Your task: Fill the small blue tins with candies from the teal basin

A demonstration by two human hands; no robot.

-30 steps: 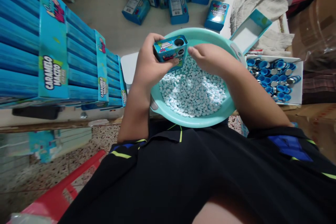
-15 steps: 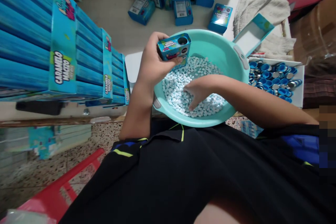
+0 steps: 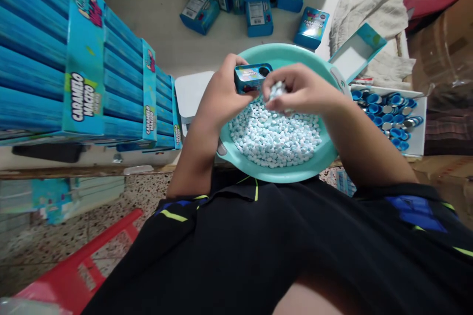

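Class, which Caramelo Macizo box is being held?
The box in the left hand, over the basin, its round opening beside the right hand; no hand touches any other box.

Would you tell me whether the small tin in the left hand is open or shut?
Open: the tin in the left hand shows a dark, uncovered round hole on top.

One teal basin point(image 3: 277, 176), one held box point(image 3: 250, 76), candies point(image 3: 277, 142) beyond counting

Blk short-slv shirt point(image 3: 288, 236) w/ blue patches, neon-yellow stripes.
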